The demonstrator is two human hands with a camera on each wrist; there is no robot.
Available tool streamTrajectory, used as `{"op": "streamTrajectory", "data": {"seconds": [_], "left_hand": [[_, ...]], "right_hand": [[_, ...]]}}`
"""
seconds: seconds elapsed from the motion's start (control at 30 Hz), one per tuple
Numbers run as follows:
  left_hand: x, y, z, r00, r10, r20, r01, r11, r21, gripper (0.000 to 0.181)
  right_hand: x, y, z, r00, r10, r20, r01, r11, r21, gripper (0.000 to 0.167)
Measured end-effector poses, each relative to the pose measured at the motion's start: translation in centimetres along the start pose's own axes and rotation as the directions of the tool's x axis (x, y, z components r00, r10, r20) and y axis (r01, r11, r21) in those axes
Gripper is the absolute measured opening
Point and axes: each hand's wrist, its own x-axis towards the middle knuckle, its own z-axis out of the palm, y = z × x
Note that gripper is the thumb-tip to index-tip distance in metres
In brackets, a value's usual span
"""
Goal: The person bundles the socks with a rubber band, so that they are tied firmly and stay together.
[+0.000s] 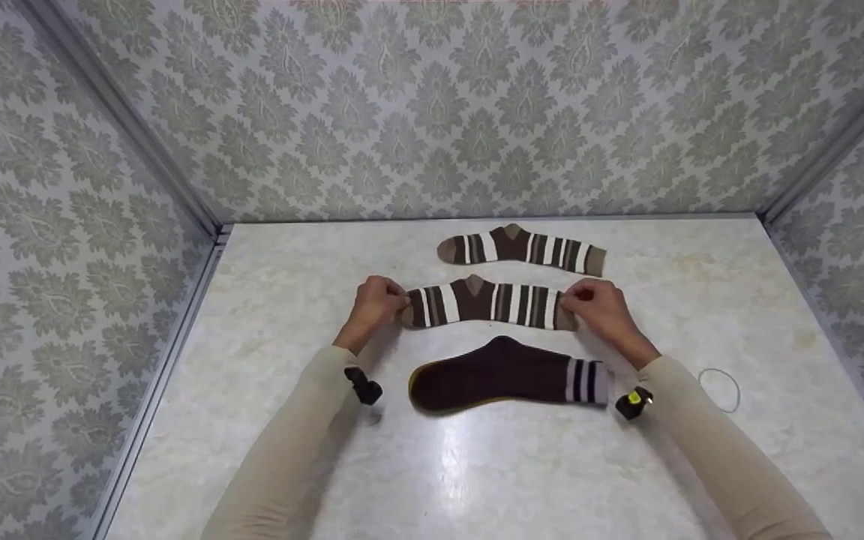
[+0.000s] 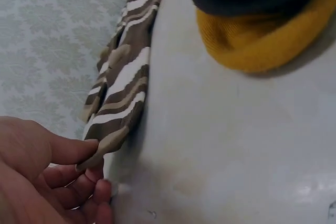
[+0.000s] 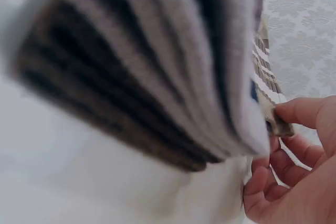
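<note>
A brown, white and tan striped sock stretches between both hands in the middle of the table. My left hand pinches its toe end, thumb on top, as the left wrist view shows at the tan toe. At the cuff end, my right hand pinches the tan cuff between thumb and fingers. Behind it lies a matching striped sock, flat, toe to the left. Nearer the person is a dark maroon sock with a striped grey cuff and a mustard edge showing beneath.
A thin pale elastic loop lies on the marbled white table to the right, beside the right forearm. Patterned wall panels stand at the back and both sides. Small black cameras are strapped at the wrists.
</note>
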Motion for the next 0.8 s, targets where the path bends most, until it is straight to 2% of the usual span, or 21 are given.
{"op": "streamTrajectory", "data": {"seconds": [0.07,0.1,0.23,0.43,0.63,0.8], "left_hand": [[-1.7,1.6,-0.7,0.999,-0.025,0.027,0.026,0.999,-0.034,0.01],[-2.1,1.7,-0.8,0.999,-0.022,0.039,0.024,0.998,-0.065,0.01],[-3.1,1.5,-1.0,0.996,0.005,0.092,0.014,0.98,-0.201,0.01],[-4.0,0.5,-1.0,0.989,0.063,0.132,-0.005,0.917,-0.399,0.008],[-5.2,-0.4,-0.9,0.985,0.067,0.159,0.024,0.857,-0.515,0.007],[-6.4,-0.7,-0.9,0.981,0.059,0.182,0.053,0.832,-0.552,0.008]], "right_hand": [[-0.4,0.1,-0.2,1.0,0.005,-0.001,-0.004,0.999,0.047,0.013],[-0.6,0.1,-0.3,1.0,0.009,-0.003,-0.008,0.997,0.07,0.014],[-1.6,0.3,-0.7,0.999,0.029,-0.03,-0.023,0.984,0.175,0.02],[-3.0,0.5,-0.9,0.997,0.012,-0.075,0.013,0.943,0.334,0.023],[-4.6,0.4,-1.4,0.995,0.006,-0.102,0.031,0.934,0.356,0.024],[-5.7,0.2,-1.7,0.994,-0.011,-0.111,0.049,0.939,0.34,0.023]]}}
